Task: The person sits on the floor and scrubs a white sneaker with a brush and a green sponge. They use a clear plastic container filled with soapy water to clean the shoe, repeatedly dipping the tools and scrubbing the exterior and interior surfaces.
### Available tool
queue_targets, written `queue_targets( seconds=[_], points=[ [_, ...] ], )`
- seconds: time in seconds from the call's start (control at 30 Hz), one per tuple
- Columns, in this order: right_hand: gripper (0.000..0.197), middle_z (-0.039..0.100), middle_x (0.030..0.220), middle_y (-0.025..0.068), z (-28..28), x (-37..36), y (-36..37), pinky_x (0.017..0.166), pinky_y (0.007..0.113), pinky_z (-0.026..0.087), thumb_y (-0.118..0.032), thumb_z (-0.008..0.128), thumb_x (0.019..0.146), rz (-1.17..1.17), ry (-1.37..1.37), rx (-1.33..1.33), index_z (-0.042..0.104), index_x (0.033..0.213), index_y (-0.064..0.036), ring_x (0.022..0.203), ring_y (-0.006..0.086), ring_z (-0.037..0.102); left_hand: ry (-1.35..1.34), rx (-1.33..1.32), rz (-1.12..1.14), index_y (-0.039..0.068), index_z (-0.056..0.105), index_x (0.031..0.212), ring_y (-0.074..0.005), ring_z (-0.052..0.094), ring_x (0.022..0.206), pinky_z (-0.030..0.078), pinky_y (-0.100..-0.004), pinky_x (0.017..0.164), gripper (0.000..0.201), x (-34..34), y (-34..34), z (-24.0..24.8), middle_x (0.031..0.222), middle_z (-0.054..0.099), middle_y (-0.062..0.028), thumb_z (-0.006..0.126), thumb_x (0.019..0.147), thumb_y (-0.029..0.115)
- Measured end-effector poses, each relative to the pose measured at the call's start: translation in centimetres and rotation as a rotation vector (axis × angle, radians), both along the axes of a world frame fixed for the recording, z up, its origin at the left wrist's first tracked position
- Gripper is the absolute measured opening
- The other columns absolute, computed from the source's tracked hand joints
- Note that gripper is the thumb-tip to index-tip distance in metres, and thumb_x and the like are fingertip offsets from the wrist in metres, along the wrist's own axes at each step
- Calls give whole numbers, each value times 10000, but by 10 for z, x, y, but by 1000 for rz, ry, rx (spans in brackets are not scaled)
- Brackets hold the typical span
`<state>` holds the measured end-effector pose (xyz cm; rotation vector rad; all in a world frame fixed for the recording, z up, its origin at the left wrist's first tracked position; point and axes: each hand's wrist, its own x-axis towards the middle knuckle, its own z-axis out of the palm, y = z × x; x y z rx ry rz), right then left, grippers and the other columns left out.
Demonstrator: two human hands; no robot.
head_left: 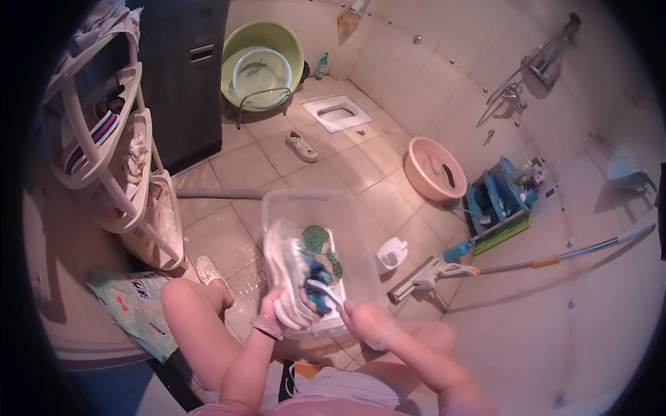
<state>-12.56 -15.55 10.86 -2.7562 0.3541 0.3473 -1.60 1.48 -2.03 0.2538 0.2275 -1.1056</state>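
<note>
My left hand (272, 312) wears a thin clear glove and is closed around the heel end of a white shoe (283, 267), tilted over a clear plastic tub (361, 243). My right hand (366, 323), gloved too, is closed on the pale handle of a brush (327, 290). The brush's head lies against or just beside the shoe, among dark blue and teal shapes blurred by motion. Inside the tub is another shoe-shaped thing with a green sole (316, 240), partly hidden. The tub stands between my knees.
A white bottle (392, 255) and a floor squeegee (433, 276) are right of the tub. Beyond are a pink basin (424, 177), a blue rack (496, 197), a squat toilet (338, 113) and a loose white shoe (301, 146). A tiered shelf (104, 166) stands left; the floor is wet.
</note>
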Motion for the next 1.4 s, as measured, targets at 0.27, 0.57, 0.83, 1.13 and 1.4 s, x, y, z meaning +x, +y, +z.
queue_targets(
  seconds=[0.27,0.57,0.83,1.13,1.4],
  points=[
    [263,581,665,211,-4,11,2,596,463,460,-263,486,885,142,-63,75,573,764,-46,639,399,572,36,21,91,-43,421,1154,-414,572,883,475,-532,754,556,10,11,6,990,545,-212,440,838,414],
    [311,607,718,197,-9,34,-1,625,439,467,-272,478,894,-136,-41,65,595,747,-23,677,368,588,-190,59,-52,-63,416,1186,-399,575,915,436,-509,875,538,-13,-12,5,993,570,-215,443,869,371],
    [299,594,685,207,-16,33,-8,623,443,466,-257,465,895,-226,-96,81,601,760,-28,669,372,586,-239,103,-60,-11,402,1237,-304,577,951,470,-425,857,482,-11,-20,1,1075,557,-175,524,861,266],
    [343,611,740,198,12,8,6,684,448,467,-311,441,903,17,79,49,611,792,-35,717,378,589,-34,129,20,-86,475,1079,-448,567,912,420,-530,882,596,11,3,5,947,574,-287,375,874,465],
    [329,604,724,207,29,10,13,676,447,468,-300,490,882,127,93,31,625,787,-16,718,380,588,-4,42,65,-46,479,1098,-439,577,847,431,-604,800,546,9,20,20,860,582,-187,367,881,442]
  ],
)
